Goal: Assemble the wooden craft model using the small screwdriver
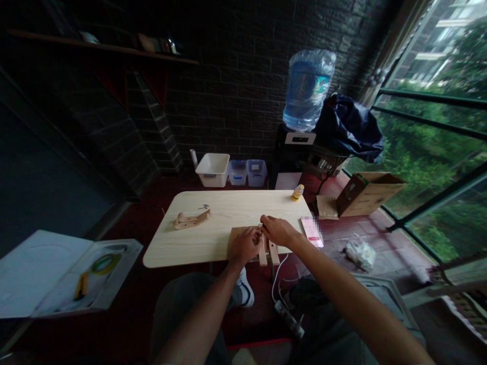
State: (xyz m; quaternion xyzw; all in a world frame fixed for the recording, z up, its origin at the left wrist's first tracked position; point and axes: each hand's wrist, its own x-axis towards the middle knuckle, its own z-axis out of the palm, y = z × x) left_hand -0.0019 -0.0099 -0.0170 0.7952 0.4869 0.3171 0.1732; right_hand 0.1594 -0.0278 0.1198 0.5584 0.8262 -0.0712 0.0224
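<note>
At the front edge of the pale wooden table (pixel 224 208), my left hand (pixel 246 245) lies with curled fingers on a flat brown wooden board (pixel 235 233). My right hand (pixel 277 230) is closed close beside it, fingertips pinched together over the board's right side; what they pinch is too small to make out. Two wooden strips (pixel 273 253) stick out toward me below my right hand, past the table edge. On the table's left part rests a shaped wooden piece (pixel 192 220) with rounded ends, and small dark metal parts (pixel 205 206) lie just behind it.
A yellow-capped bottle (pixel 297 192) stands at the back right corner, with a pink-and-white sheet or box (pixel 312 231) at the right edge. An open white case (pixel 110 274) sits low at left. A power strip (pixel 289 318) and cable lie on the floor; a cardboard box (pixel 367 195) stands right.
</note>
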